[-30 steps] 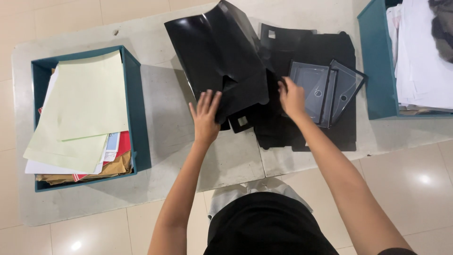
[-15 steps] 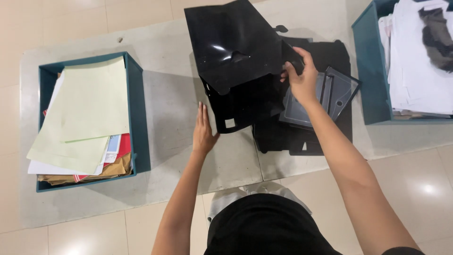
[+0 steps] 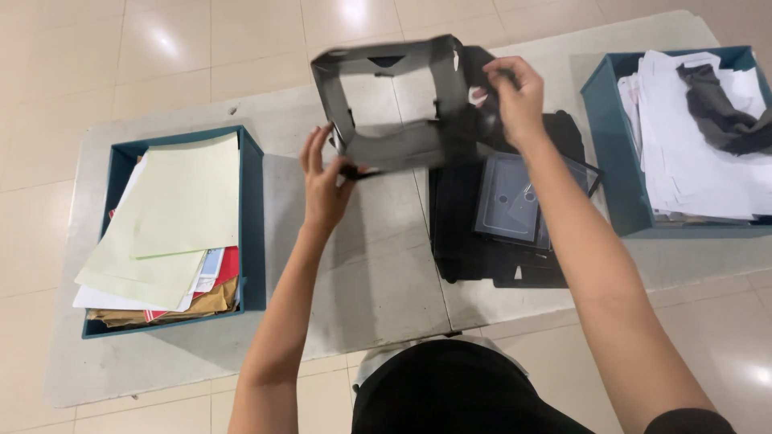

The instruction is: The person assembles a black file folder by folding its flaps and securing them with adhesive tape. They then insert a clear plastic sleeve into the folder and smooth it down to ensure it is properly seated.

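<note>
Black box shell (image 3: pixel 402 104): folded open into a square tube, held up over the mat's (image 3: pixel 378 281) far edge.
Left hand (image 3: pixel 326 181): pinching its near-left corner.
Right hand (image 3: pixel 515 92): gripping its right side — fingers curled.
Left bin (image 3: pixel 253 225): papers, near the mat's left edge.
Right bin (image 3: pixel 611 161): white sheets — right edge.

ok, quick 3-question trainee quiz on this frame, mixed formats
1. True or false: both hands hold the black folded box up off the table.
2. Which bin holds the pale green sheets? A) left bin B) right bin
3. Fill in: the clear plastic tray lies on a stack of flat ____ sheets.

Key:
1. True: left hand at its lower corner, right hand at its upper edge.
2. A, left bin, not right bin.
3. black.
</note>
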